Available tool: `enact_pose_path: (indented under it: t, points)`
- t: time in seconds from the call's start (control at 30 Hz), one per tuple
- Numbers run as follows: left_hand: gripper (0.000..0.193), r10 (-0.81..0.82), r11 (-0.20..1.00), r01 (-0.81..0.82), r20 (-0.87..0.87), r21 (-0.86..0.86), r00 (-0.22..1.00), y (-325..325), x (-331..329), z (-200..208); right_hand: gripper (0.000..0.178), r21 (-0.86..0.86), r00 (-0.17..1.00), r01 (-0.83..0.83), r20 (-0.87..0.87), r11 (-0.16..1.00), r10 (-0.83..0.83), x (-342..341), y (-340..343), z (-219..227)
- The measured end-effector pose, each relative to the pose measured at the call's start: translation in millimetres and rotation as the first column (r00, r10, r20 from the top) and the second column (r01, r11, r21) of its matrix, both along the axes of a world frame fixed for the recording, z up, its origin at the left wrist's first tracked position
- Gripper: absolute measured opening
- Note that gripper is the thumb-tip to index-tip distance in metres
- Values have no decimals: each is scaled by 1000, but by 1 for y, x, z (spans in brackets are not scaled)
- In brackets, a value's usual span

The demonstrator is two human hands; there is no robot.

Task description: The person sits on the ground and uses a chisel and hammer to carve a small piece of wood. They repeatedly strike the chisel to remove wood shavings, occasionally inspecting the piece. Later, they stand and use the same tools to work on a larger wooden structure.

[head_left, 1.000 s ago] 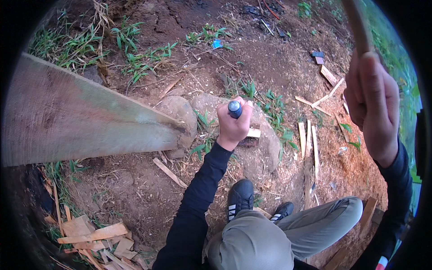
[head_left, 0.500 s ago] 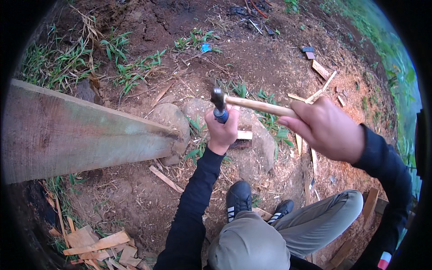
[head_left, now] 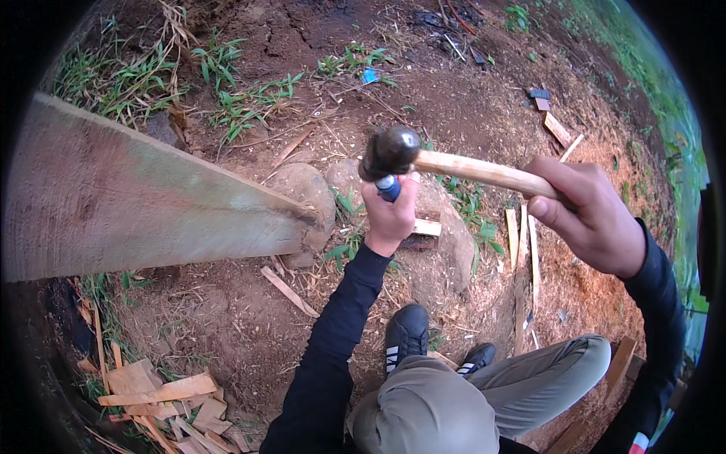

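My right hand (head_left: pixel 594 216) is closed round the wooden handle of a ball-peen hammer (head_left: pixel 473 168). The hammer's dark, rounded metal head hangs just above my left hand (head_left: pixel 391 216), partly covering what is under it. Wrapped in my left fingers is a blue-handled chisel (head_left: pixel 388 188) with a pale metal cap; its blade is hidden by the hand. A small light piece of wood (head_left: pixel 428 227) lies below that hand, partly covered, on a flat stone (head_left: pixel 454 253).
A broad weathered plank (head_left: pixel 151 204) juts in from the left, its narrow end by a rounded stone (head_left: pixel 306 185). Split wood scraps (head_left: pixel 162 393) pile at lower left. Thin strips (head_left: pixel 535 257) and sawdust lie right. My shoes (head_left: pixel 406 333) stand close below the stone.
The hammer has lifted off the chisel's capped end, its head now larger in view. My right hand has shifted right and slightly down. My left hand keeps its hold on the chisel.
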State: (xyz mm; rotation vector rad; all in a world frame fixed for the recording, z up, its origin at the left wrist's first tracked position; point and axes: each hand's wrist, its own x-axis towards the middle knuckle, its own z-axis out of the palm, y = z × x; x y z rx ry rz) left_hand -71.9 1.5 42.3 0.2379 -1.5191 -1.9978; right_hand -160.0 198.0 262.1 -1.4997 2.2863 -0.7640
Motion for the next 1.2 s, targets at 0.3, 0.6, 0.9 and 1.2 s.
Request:
enact_pose_path:
  t: [0.3,0.6,0.9,1.2]
  points:
    - [31,42,959,-41,-1,-280,999,-7,2,3,45,-265,943,293,239,919,-231,16,-3,39]
    - [30,74,978,-76,-19,-193,997,-10,0,-1,33,215,951,307,-86,927,-296,29,-5,29]
    - [32,15,932,-43,-80,-360,997,9,-3,18,32,33,948,207,-255,978,-192,16,21,-15]
    - [28,42,913,-50,-29,-404,999,-9,4,7,40,-505,903,396,365,767,-227,-8,15,39]
